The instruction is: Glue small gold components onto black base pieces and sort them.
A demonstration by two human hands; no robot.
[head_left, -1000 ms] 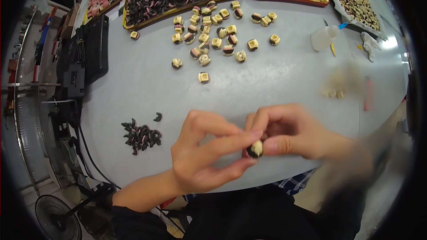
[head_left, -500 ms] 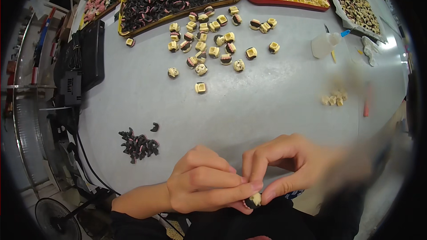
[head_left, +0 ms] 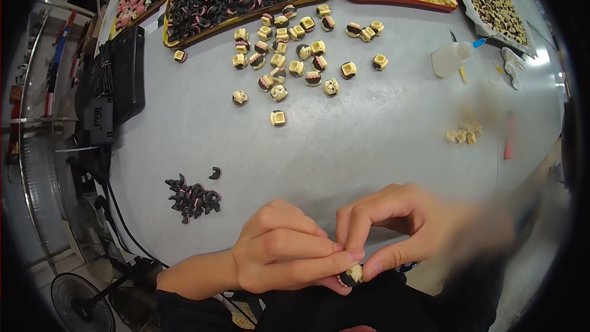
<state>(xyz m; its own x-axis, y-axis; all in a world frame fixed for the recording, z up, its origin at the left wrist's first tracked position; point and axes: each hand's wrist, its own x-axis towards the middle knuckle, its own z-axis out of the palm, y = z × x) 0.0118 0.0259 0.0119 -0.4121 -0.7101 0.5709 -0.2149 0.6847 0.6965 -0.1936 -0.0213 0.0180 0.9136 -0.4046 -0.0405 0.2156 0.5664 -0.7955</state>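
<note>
Near my body, over the table's front edge, I pinch a small black-and-cream piece (head_left: 353, 275) with a pink scalloped rim. My left hand (head_left: 284, 251) grips it between the thumb and the fingers, which partly cover it. From the other side my right hand (head_left: 393, 224) presses on it with thumb and forefinger. To the left lies a pile of black curved pieces (head_left: 193, 201) edged in pink. A few cream cubes (head_left: 465, 133) sit at the right. Joined black-and-cream pieces (head_left: 278, 118) are scattered beyond my hands.
Along the far side stand a tray (head_left: 249, 23) of black pieces and a red tray (head_left: 396, 4) of cream pieces. A white plastic bottle (head_left: 447, 61) with a blue tip is at the right. A black case (head_left: 130, 74) borders the left edge; a fan (head_left: 81, 305) stands below.
Both hands keep the same pinch on the small piece, with hardly any movement. The whole view has shifted slightly.
</note>
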